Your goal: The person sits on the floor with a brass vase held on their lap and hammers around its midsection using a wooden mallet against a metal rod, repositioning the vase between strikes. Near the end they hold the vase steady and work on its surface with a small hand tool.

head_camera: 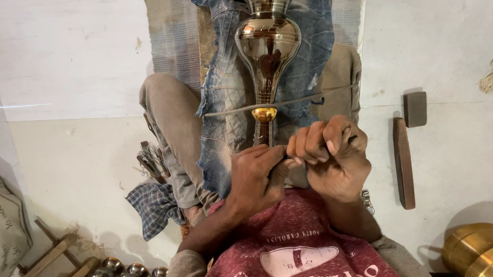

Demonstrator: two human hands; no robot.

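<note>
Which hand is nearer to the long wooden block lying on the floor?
Right. The right hand is raised beside the brass vase, on the wooden block's side; the left hand is on the far side of it.

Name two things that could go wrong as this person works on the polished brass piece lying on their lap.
The brass piece rests loosely on denim cloth, so it might roll sideways. The left hand and right hand pinch close together near the stem, beside the thin rod; a slip could probably nick the fingers or scratch the shiny surface.
</note>
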